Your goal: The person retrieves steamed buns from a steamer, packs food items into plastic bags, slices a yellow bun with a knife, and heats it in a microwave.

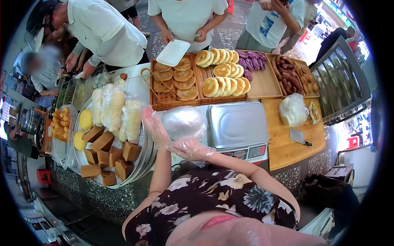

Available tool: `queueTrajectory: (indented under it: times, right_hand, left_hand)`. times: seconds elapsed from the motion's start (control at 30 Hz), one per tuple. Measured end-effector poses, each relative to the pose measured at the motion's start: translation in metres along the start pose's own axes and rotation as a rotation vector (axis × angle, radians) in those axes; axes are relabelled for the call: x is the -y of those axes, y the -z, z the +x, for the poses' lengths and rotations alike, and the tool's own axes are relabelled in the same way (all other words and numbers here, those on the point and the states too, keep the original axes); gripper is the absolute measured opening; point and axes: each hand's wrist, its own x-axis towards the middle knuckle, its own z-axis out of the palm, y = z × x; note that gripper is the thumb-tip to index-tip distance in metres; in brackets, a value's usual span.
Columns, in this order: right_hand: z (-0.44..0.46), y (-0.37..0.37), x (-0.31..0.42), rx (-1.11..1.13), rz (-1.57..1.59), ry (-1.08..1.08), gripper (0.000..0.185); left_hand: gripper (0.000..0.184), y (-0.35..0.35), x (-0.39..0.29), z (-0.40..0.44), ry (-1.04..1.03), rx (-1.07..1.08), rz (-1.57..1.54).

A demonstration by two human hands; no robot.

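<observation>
My left hand is raised with its fingers stretched out, inside a clear plastic glove. My right hand, also in a clear glove, is closed at my left wrist, its fingertips on the cuff of the left glove. Just beyond both hands sits a bundle of clear plastic bags. A scale with a steel pan stands right of it. To the left, a round metal tray carries brown cake blocks, yellow buns and plastic-wrapped pale rolls.
Wooden trays hold flat brown cakes, with tongs on them, pale round cakes, purple pieces and sausages. A cutting board bears a cleaver and white bag. A person opposite holds a white tray.
</observation>
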Motion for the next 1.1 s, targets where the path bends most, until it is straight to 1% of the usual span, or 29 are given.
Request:
queueTrajectory:
  times: [0.03,0.07,0.13,0.17,0.23,0.27,0.33,0.37,0.43,0.5,0.53,0.57,0.6,0.63,0.67,0.7,0.73,0.77,0.8,0.83,0.87,0.93,0.97,1.03,1.07,1.1]
  right_hand:
    - [0.001,0.001,0.002,0.013,-0.018,0.029,0.018]
    - [0.002,0.002,0.004,0.025,-0.035,0.057,0.019]
    - [0.002,-0.001,0.004,0.040,-0.030,0.080,0.019]
    - [0.002,-0.001,0.004,0.050,-0.027,0.104,0.020]
    - [0.003,-0.002,0.007,0.079,0.003,0.078,0.021]
    - [0.004,-0.002,0.008,0.104,0.033,0.054,0.022]
    - [0.006,-0.002,0.012,0.122,0.057,0.058,0.022]
    - [0.006,-0.004,0.013,0.144,0.083,0.063,0.022]
    - [0.003,-0.007,0.011,0.159,0.088,0.035,0.022]
    - [0.003,-0.011,0.005,0.214,0.032,0.000,0.020]
    - [0.002,-0.010,0.002,0.270,-0.024,0.006,0.018]
    - [0.001,-0.007,-0.001,0.303,0.000,-0.024,0.019]
    - [0.004,-0.004,-0.004,0.344,0.021,-0.047,0.019]
    - [0.007,0.004,0.001,0.289,0.058,-0.127,0.021]
    - [0.009,0.009,0.010,0.132,0.217,-0.317,0.024]
    - [0.010,0.010,0.002,0.008,0.200,-0.291,0.026]
    - [0.014,0.006,-0.008,-0.130,0.189,-0.283,0.029]
    - [0.025,0.000,0.002,-0.235,0.396,-0.278,0.036]
    - [0.041,-0.007,0.015,-0.343,0.602,-0.287,0.054]
    - [0.060,-0.021,0.022,-0.213,0.648,-0.203,0.079]
    - [0.074,-0.035,0.032,-0.070,0.695,-0.114,0.108]
    - [0.073,-0.065,0.071,0.219,0.792,-0.071,0.139]
    - [0.067,-0.088,0.080,0.312,0.892,-0.047,0.141]
    - [0.054,-0.117,0.119,0.454,0.947,-0.050,0.139]
    - [0.046,-0.134,0.140,0.501,0.986,-0.063,0.138]
    - [0.038,-0.149,0.162,0.570,1.020,-0.041,0.138]
  left_hand:
    - [0.070,0.000,-0.001,0.000,0.035,0.018,-0.033]
    - [0.070,0.001,0.001,0.000,0.038,0.016,-0.033]
    - [0.078,0.001,0.004,0.001,0.001,0.094,-0.145]
    - [0.078,0.000,0.005,0.002,0.003,0.091,-0.145]
    - [0.077,-0.003,0.006,0.003,0.119,0.064,-0.349]
    - [0.077,0.000,0.010,0.006,0.119,0.063,-0.349]
    - [0.063,0.008,0.019,0.012,0.150,0.245,-0.518]
    - [0.063,0.009,0.014,0.011,0.151,0.237,-0.516]
    - [0.046,0.012,-0.005,0.007,-0.120,0.414,0.179]
    - [0.038,0.014,0.015,0.008,-0.191,0.349,0.409]
    - [0.038,0.016,0.013,0.005,-0.226,0.349,0.293]
    - [0.035,0.022,0.019,0.007,-0.223,0.369,0.378]
    - [0.033,0.025,0.007,0.004,-0.176,0.362,0.383]
    - [0.031,0.027,0.017,0.002,-0.092,0.335,0.288]
    - [0.029,0.031,-0.004,0.000,0.011,0.339,0.309]
    - [0.029,0.039,-0.027,-0.009,0.042,0.329,0.412]
    - [0.033,0.056,-0.020,-0.019,0.083,0.365,0.469]
    - [0.034,0.064,-0.014,-0.037,0.160,0.383,0.141]
    - [0.034,0.077,-0.018,-0.056,0.162,0.440,0.253]
    - [0.033,0.089,-0.025,-0.073,0.164,0.490,0.360]
    - [0.033,0.097,-0.033,-0.092,0.162,0.399,0.372]
    - [0.031,0.106,-0.051,-0.134,0.084,0.410,0.494]
    - [0.031,0.115,-0.067,-0.149,0.085,0.265,0.517]
    - [0.030,0.135,-0.101,-0.187,0.399,0.226,0.432]
    - [0.047,0.148,-0.101,-0.203,0.497,0.187,0.449]
    - [0.047,0.162,-0.114,-0.219,0.497,0.109,0.463]
